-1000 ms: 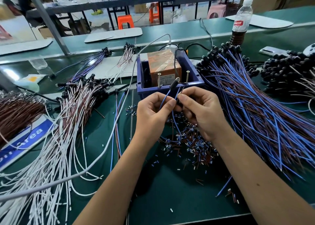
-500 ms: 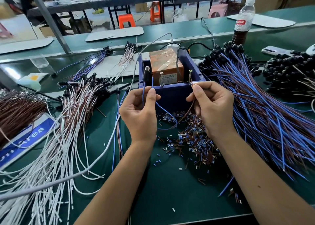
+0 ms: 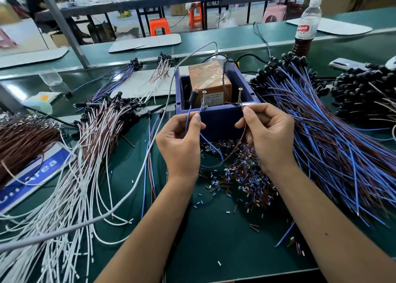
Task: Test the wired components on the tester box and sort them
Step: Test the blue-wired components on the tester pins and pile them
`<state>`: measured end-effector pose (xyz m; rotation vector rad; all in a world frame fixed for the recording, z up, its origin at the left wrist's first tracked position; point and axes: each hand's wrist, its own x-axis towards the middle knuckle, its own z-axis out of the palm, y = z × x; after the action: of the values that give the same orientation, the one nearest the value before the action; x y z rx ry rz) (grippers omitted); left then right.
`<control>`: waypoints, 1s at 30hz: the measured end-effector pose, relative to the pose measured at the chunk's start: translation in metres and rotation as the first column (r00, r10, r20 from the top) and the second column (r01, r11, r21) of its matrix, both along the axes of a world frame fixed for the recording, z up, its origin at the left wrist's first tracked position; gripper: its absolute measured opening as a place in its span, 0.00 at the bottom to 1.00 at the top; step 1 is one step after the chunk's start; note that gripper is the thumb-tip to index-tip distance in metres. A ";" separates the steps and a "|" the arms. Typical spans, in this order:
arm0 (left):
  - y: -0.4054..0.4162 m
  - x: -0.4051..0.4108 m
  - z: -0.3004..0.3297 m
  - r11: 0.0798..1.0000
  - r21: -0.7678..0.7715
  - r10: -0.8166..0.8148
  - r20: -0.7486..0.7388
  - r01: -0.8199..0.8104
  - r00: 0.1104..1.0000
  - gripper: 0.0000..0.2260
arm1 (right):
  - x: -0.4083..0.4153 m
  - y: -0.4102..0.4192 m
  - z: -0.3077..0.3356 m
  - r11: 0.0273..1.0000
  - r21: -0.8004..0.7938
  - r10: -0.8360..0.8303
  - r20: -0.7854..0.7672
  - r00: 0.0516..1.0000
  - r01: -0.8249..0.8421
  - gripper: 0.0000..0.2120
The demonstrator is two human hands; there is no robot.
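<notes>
Two hands work at the near wall of the blue tester box (image 3: 216, 119). The left hand (image 3: 182, 141) pinches the blue lead (image 3: 211, 148) of one wired component, its bare end up against the left screw (image 3: 204, 99) — the component's black head (image 3: 192, 97) stands just left of that screw. The right hand (image 3: 267, 137) pinches the brown lead (image 3: 241, 142) against the right screw (image 3: 239, 96). Right of the box lies a blue-and-brown wire pile (image 3: 321, 143); left of it, a white-wire pile (image 3: 85, 154).

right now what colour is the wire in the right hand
Brown, seen in the head view: the right hand pinches the wire.
</notes>
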<state>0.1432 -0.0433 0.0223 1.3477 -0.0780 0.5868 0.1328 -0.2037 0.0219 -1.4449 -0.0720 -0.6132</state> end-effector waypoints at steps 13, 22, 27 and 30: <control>0.001 -0.001 0.002 0.999 -0.039 0.004 -0.019 -0.005 1.000 0.09 | 0.003 -0.001 -0.001 0.999 -0.038 -0.013 0.023 1.000 0.013 0.05; 0.001 -0.002 0.002 0.999 -0.039 0.007 -0.003 -0.007 1.000 0.08 | 0.004 -0.002 -0.002 0.997 -0.071 -0.021 0.024 1.000 0.022 0.05; 0.000 -0.002 0.001 0.999 -0.028 0.033 -0.010 -0.034 0.999 0.09 | 0.002 -0.002 0.000 0.997 -0.070 -0.024 0.020 1.000 0.025 0.05; 0.001 -0.003 0.003 0.995 -0.056 0.081 0.015 -0.080 0.997 0.07 | 0.001 -0.001 0.001 0.999 -0.037 -0.026 0.022 0.999 0.026 0.05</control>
<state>0.1397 -0.0425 0.0257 1.2968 -0.0213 0.6644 0.1342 -0.2047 0.0225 -1.4775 -0.0819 -0.6515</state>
